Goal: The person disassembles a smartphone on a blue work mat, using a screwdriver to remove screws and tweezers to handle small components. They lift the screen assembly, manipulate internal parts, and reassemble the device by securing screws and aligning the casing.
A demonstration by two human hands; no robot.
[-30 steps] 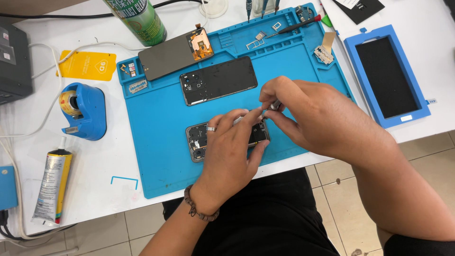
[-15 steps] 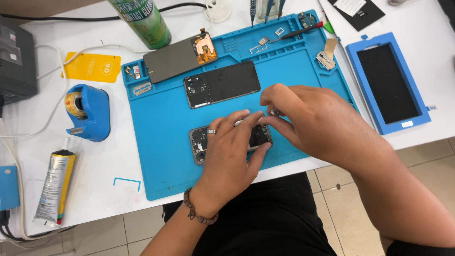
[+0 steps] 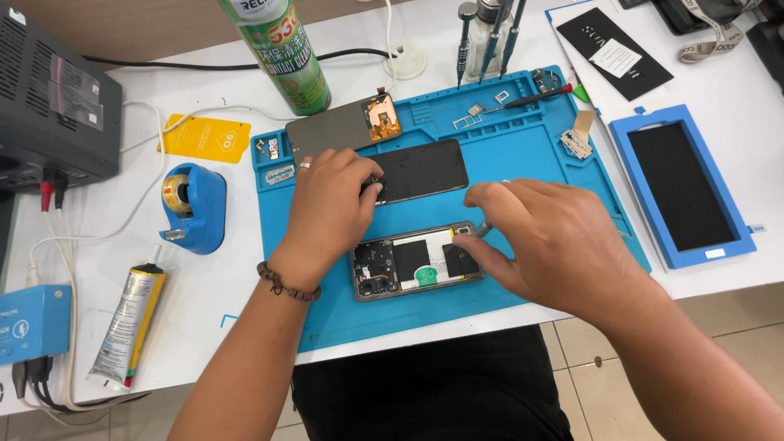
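White table (image 3: pixel 204 302) carries a blue mat (image 3: pixel 523 147) at centre. At 9 o'clock of the mat stands a blue tape dispenser (image 3: pixel 192 208); at 11 o'clock a green spray can (image 3: pixel 282 53); at 3 o'clock a blue frame (image 3: pixel 686 188) with a dark panel. A glue tube (image 3: pixel 126 327) lies at 8 o'clock, near the table edge.

On the mat, the opened phone (image 3: pixel 416 261) lies at 6 o'clock, back off, boards and green tab exposed. A dark back cover (image 3: pixel 425 170) lies just above it, toward 12 o'clock, and a grey screen unit (image 3: pixel 343 126) with an orange flex sits beyond that.

Left hand (image 3: pixel 331 204) rests fingers-down on the left end of the back cover, pressing or taking hold of it; fingers are curled, but whether they actually clasp it cannot be told. Right hand (image 3: pixel 543 241) is closed around a thin tool (image 3: pixel 483 229) at the phone's 2 o'clock corner, its tip just at the frame.

Judgement: work inside the open phone is in hand, with the cover being brought into play. The next move calls for a steady tool tip and a level cover lined up over the frame.
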